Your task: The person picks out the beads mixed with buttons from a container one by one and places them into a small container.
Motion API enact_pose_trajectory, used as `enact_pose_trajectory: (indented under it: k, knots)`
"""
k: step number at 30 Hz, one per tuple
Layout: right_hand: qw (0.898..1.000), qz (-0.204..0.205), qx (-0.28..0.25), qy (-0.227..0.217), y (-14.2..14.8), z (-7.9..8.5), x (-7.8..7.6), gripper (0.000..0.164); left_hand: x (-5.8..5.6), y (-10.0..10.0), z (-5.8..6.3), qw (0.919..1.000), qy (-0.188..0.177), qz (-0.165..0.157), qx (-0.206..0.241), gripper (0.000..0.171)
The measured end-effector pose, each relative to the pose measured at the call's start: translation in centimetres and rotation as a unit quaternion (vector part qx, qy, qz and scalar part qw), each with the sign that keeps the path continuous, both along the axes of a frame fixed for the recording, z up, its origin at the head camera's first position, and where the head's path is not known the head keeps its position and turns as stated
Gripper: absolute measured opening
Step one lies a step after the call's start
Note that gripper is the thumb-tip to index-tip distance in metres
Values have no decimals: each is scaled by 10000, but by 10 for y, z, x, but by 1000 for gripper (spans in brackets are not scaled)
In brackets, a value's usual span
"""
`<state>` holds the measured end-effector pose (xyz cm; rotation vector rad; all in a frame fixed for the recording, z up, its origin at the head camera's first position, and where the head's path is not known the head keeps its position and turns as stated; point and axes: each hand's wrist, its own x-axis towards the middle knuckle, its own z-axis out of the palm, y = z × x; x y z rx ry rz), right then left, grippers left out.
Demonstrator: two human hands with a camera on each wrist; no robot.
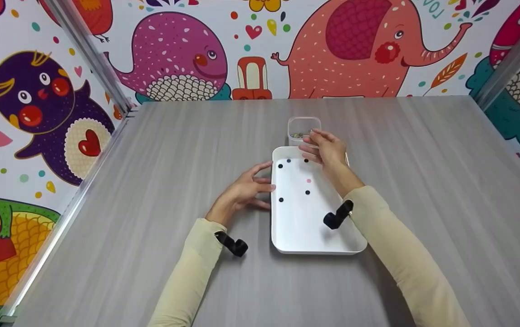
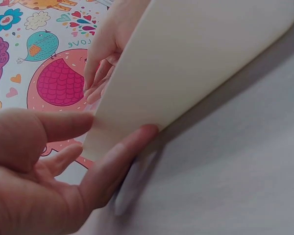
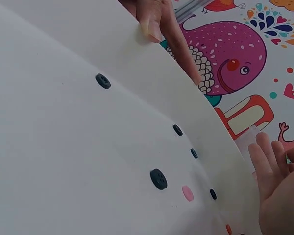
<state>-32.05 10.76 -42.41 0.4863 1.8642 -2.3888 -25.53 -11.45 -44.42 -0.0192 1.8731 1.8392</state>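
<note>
Seemingly partway: the white tray [image 1: 305,234] is dotted with buttons [image 1: 307,192].
The clear tub [image 1: 292,141] is unemptied; a tiny piece [image 3: 287,159] is pinched by the right hand [image 1: 330,150], the tray touched by the spread left hand [image 1: 244,189].

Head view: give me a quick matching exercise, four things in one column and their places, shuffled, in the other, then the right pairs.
Things
1. Left hand
2. Right hand
3. Clear plastic container
4. Pink button

Places
A. Raised at the far end of the white tray
B. Lying inside the tray, among dark buttons
C. Touching the tray's left side
D. Standing on the table, just beyond the tray

Pairs: 1-C, 2-A, 3-D, 4-B
</note>
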Motion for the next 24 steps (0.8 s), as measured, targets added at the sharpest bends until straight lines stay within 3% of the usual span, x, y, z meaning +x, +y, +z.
enact_pose_trajectory:
  k: [11, 24]
  knots:
    - [9989, -38, 473, -20, -4, -3, -1, 36, -1, 0, -1, 10000, -16, 2, 69, 75]
    - [9985, -43, 541, -41, 4, 1, 7, 36, -1, 0, -1, 10000, -23, 37, 80, 76]
